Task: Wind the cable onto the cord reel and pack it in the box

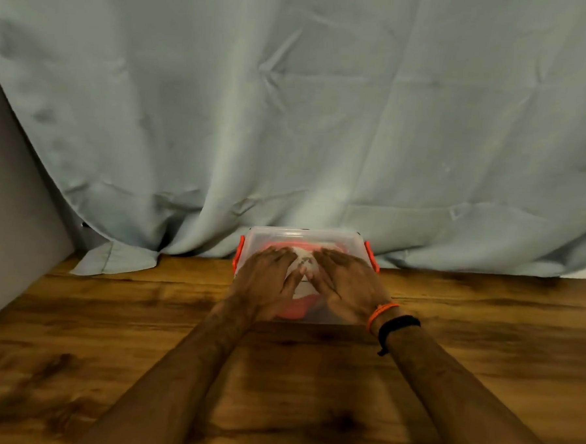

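Note:
A clear plastic box (304, 237) with orange side latches (371, 256) stands on the wooden table, its clear lid on top. Through the lid a red cord reel (293, 312) with white cable wound on it (303, 256) shows inside. My left hand (268, 281) lies flat on the lid's left half, fingers spread. My right hand (346, 285) lies flat on the lid's right half, its wrist wearing an orange band and a black band. Both palms press on the lid and hold nothing. The picture is somewhat blurred.
A pale blue-grey cloth (290, 120) hangs behind the box and drapes onto the table's back edge. A grey wall (9, 224) stands at the left. Brown wooden tabletop (108, 348) stretches to both sides and toward me.

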